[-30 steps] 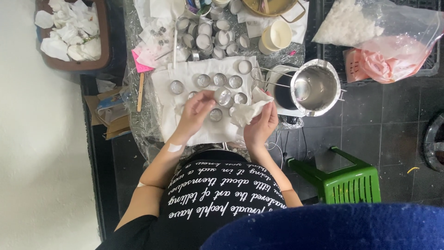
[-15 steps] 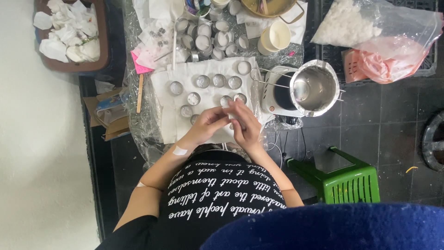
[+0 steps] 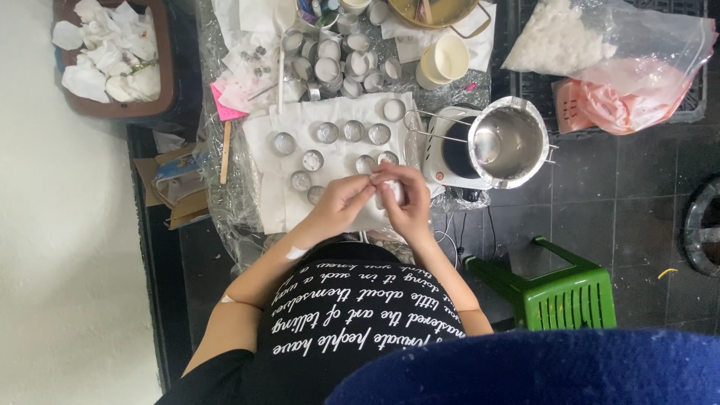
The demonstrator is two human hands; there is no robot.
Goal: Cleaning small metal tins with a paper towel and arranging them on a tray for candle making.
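Observation:
My left hand (image 3: 341, 202) and my right hand (image 3: 409, 202) meet over the near edge of a white paper towel (image 3: 262, 150). A scrap of white tissue (image 3: 393, 193) shows in my right hand's fingers. My left fingertips pinch a small object against it, apparently one of the small metal cups, though it is mostly hidden. Several small round metal cups (image 3: 328, 133) stand in loose rows on the towel just beyond my hands.
A steel pouring pot (image 3: 506, 142) sits on a small hotplate (image 3: 450, 154) to the right. More cups (image 3: 330, 69), a cream mug (image 3: 442, 60) and a wooden stick (image 3: 224, 152) lie farther off. A brown bin of crumpled tissues (image 3: 112, 60), bags of white flakes (image 3: 570, 41) and a green stool (image 3: 555, 289) surround the table.
My left hand pulled back from the rows of cups toward me. My right hand with the tissue moved left, and both hands now meet at the towel's near edge.

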